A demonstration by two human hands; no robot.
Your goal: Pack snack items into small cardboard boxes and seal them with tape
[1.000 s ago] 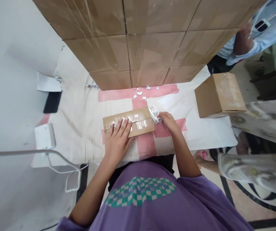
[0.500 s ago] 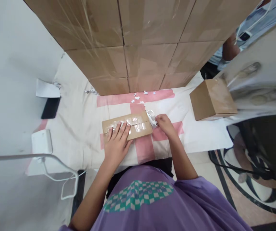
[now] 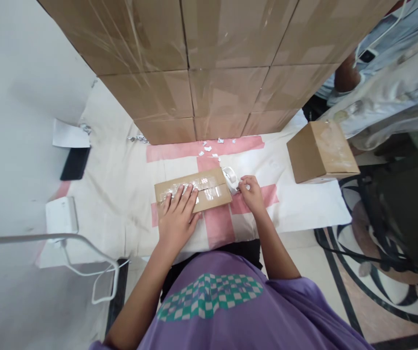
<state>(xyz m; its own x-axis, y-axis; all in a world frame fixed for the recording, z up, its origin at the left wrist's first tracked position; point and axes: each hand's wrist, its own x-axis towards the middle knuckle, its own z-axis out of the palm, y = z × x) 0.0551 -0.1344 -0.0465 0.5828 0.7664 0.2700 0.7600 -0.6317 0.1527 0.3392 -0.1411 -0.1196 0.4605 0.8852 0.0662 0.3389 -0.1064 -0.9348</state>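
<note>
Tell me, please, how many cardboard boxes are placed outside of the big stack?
2: one long box under the left hand, and another box to the right of the stack. More may be hidden behind the stack.

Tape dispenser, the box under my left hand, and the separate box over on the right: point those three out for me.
Tape dispenser (image 3: 231,180): head view, on its white body.
Box under the left hand (image 3: 177,216): (image 3: 209,191), head view, on its taped top.
Separate box (image 3: 332,149): head view, on its taped face.

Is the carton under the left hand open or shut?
The carton is shut: its top flaps lie flat, with glossy clear tape over them.
</note>
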